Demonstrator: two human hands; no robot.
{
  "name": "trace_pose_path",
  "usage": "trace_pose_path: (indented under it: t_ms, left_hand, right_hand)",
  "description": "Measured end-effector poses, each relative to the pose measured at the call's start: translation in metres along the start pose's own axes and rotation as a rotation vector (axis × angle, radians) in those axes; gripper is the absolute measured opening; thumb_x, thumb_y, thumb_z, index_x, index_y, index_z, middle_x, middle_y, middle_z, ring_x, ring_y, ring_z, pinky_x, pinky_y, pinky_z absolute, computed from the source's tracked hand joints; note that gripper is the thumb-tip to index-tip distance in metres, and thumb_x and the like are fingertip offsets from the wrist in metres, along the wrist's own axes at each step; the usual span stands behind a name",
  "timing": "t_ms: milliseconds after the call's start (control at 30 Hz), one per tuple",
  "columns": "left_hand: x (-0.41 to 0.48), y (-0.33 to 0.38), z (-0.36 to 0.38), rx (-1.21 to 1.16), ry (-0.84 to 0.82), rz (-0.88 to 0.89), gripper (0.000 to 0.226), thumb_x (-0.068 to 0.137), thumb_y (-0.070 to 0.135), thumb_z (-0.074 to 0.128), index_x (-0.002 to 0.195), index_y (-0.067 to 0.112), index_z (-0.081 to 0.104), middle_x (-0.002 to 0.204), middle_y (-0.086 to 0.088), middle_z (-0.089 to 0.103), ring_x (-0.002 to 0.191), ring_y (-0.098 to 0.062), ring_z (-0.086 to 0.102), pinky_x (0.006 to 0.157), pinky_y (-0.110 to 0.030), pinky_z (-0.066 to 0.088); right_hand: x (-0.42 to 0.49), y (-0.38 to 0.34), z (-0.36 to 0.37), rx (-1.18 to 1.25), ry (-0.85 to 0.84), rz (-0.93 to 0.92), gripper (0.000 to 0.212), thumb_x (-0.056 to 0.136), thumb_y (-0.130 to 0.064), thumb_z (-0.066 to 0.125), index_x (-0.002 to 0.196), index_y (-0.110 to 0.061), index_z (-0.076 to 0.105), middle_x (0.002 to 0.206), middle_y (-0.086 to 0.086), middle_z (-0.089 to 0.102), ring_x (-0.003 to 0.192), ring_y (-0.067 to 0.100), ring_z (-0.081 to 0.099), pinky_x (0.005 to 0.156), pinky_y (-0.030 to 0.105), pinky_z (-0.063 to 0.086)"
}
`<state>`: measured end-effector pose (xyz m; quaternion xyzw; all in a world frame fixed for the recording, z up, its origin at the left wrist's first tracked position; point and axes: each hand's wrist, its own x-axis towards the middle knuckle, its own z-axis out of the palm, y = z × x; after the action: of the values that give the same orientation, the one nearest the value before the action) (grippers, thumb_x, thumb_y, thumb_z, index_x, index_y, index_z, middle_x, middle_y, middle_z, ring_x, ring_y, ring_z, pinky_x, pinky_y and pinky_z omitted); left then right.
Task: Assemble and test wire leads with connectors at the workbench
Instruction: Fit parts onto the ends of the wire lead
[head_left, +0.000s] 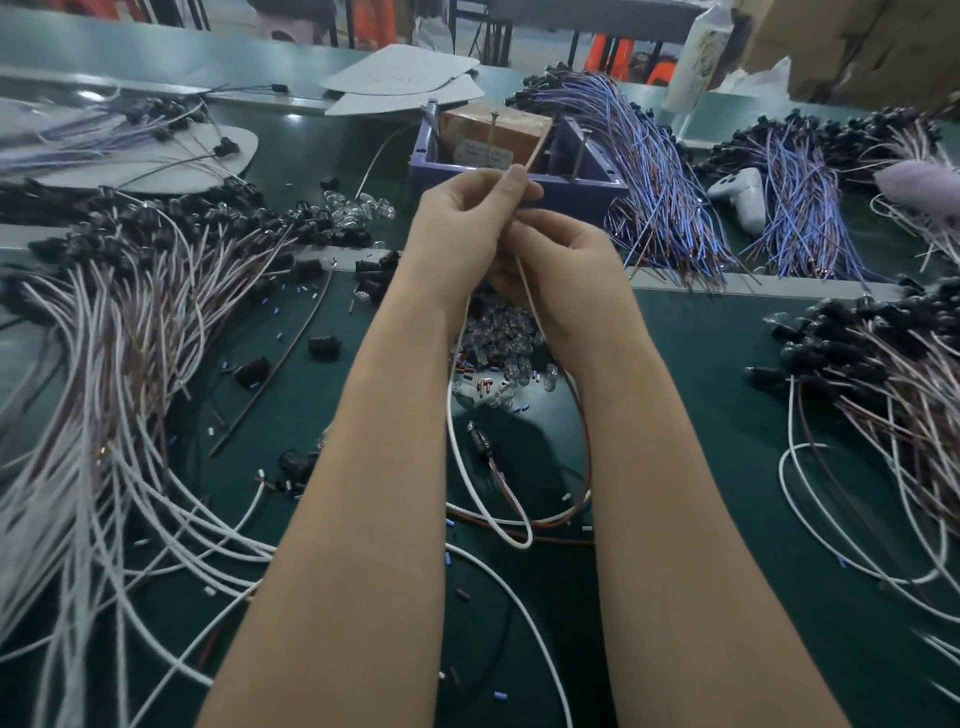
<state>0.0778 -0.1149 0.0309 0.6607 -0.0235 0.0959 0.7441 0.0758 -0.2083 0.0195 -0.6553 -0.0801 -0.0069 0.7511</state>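
Note:
Both hands are raised together over the green bench. My left hand (467, 223) pinches the upper end of a thin wire lead (535, 150) between thumb and fingertips. Just below it, my right hand (561, 270) curls its fingers round the same lead. The lead's white strand (462, 467) and brown strand (584, 467) hang down between my forearms in loops onto the mat. Under my hands lies a pile of small clear bulbs (498, 343). A finished lead with a black connector (483, 444) lies on the mat below.
A big bundle of white and brown leads with black connectors (119, 332) fills the left. A similar bundle (883, 374) lies at right. Blue-purple leads (654, 171) sit behind, beside a blue bin (519, 171) holding a box. Loose black connectors and tiny sleeves litter the mat.

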Motion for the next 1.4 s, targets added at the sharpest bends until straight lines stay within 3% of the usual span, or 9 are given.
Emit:
trace_pose_path:
  t_ms: [200, 300, 400, 533, 633, 733, 900, 1100, 1400]
  left_hand:
    - [-0.001, 0.006, -0.012, 0.572, 0.029, -0.068, 0.030, 0.090, 0.041, 0.059, 0.099, 0.012, 0.059, 0.096, -0.008, 0.068, 0.091, -0.023, 0.066, 0.084, -0.042, 0.055]
    - [-0.008, 0.014, -0.018, 0.681, -0.106, -0.130, 0.019, 0.096, 0.031, 0.053, 0.090, 0.015, 0.061, 0.084, -0.009, 0.072, 0.082, -0.023, 0.071, 0.079, -0.039, 0.057]
    - [-0.011, 0.016, -0.020, 0.756, -0.137, -0.085, 0.013, 0.093, 0.020, 0.056, 0.083, 0.018, 0.063, 0.078, -0.008, 0.073, 0.078, -0.020, 0.071, 0.077, -0.036, 0.057]
    - [-0.009, 0.011, -0.022, 0.699, -0.042, -0.046, 0.022, 0.090, 0.012, 0.056, 0.071, 0.017, 0.064, 0.063, -0.002, 0.069, 0.058, -0.010, 0.066, 0.072, -0.030, 0.056]
    - [-0.006, 0.010, -0.028, 0.679, 0.123, -0.008, 0.031, 0.091, 0.013, 0.054, 0.061, 0.014, 0.063, 0.043, 0.006, 0.060, 0.037, 0.002, 0.053, 0.056, -0.021, 0.047]
    - [-0.006, 0.011, -0.031, 0.671, 0.203, 0.031, 0.032, 0.087, 0.013, 0.053, 0.057, 0.011, 0.064, 0.043, 0.005, 0.059, 0.036, 0.001, 0.049, 0.055, -0.021, 0.045]
    - [-0.007, 0.008, -0.028, 0.623, 0.204, -0.011, 0.033, 0.083, 0.010, 0.050, 0.052, 0.013, 0.063, 0.037, 0.011, 0.055, 0.037, 0.000, 0.047, 0.055, -0.019, 0.045]
    - [-0.006, 0.001, -0.024, 0.562, 0.135, -0.033, 0.028, 0.086, 0.009, 0.052, 0.061, 0.008, 0.065, 0.035, 0.008, 0.053, 0.033, 0.001, 0.045, 0.041, -0.009, 0.036]
    - [-0.005, -0.006, -0.020, 0.500, 0.037, -0.073, 0.028, 0.090, 0.009, 0.049, 0.068, 0.005, 0.067, 0.038, 0.007, 0.052, 0.033, 0.000, 0.042, 0.045, -0.015, 0.035]
  right_hand:
    - [0.004, 0.004, 0.001, -0.235, 0.184, -0.004, 0.014, 0.091, -0.010, 0.059, 0.084, -0.003, 0.069, 0.062, 0.003, 0.065, 0.052, 0.007, 0.059, 0.051, 0.021, 0.048]
    - [0.007, 0.007, 0.002, -0.382, 0.226, -0.031, 0.014, 0.087, -0.014, 0.062, 0.085, -0.004, 0.072, 0.074, 0.010, 0.070, 0.071, 0.023, 0.067, 0.074, 0.045, 0.056]
    - [0.005, 0.006, 0.004, -0.413, 0.221, -0.032, 0.011, 0.086, -0.015, 0.063, 0.084, -0.007, 0.071, 0.078, 0.013, 0.071, 0.079, 0.032, 0.068, 0.081, 0.053, 0.054]
    - [0.002, 0.003, 0.003, -0.390, 0.231, -0.077, 0.013, 0.091, -0.012, 0.057, 0.086, -0.010, 0.069, 0.070, 0.004, 0.068, 0.063, 0.017, 0.061, 0.069, 0.039, 0.053]
    - [-0.001, 0.001, 0.005, -0.373, 0.409, -0.224, 0.017, 0.095, -0.008, 0.047, 0.099, -0.016, 0.061, 0.070, -0.002, 0.066, 0.061, 0.009, 0.053, 0.069, 0.032, 0.047]
    - [-0.004, -0.001, 0.006, -0.307, 0.616, -0.351, 0.017, 0.095, -0.008, 0.046, 0.106, -0.013, 0.056, 0.067, -0.008, 0.064, 0.060, 0.001, 0.053, 0.066, 0.018, 0.045]
    - [-0.003, 0.000, -0.003, -0.328, 0.639, -0.267, 0.018, 0.095, -0.007, 0.046, 0.111, -0.009, 0.056, 0.078, -0.004, 0.067, 0.072, 0.024, 0.059, 0.080, 0.047, 0.052]
    - [-0.001, 0.006, -0.004, -0.449, 0.542, -0.191, 0.022, 0.094, -0.004, 0.046, 0.110, -0.008, 0.060, 0.087, -0.003, 0.067, 0.075, 0.023, 0.060, 0.082, 0.044, 0.052]
    - [0.000, 0.006, -0.004, -0.434, 0.506, -0.171, 0.026, 0.093, -0.002, 0.046, 0.113, -0.009, 0.060, 0.090, 0.003, 0.068, 0.077, 0.031, 0.063, 0.081, 0.048, 0.053]
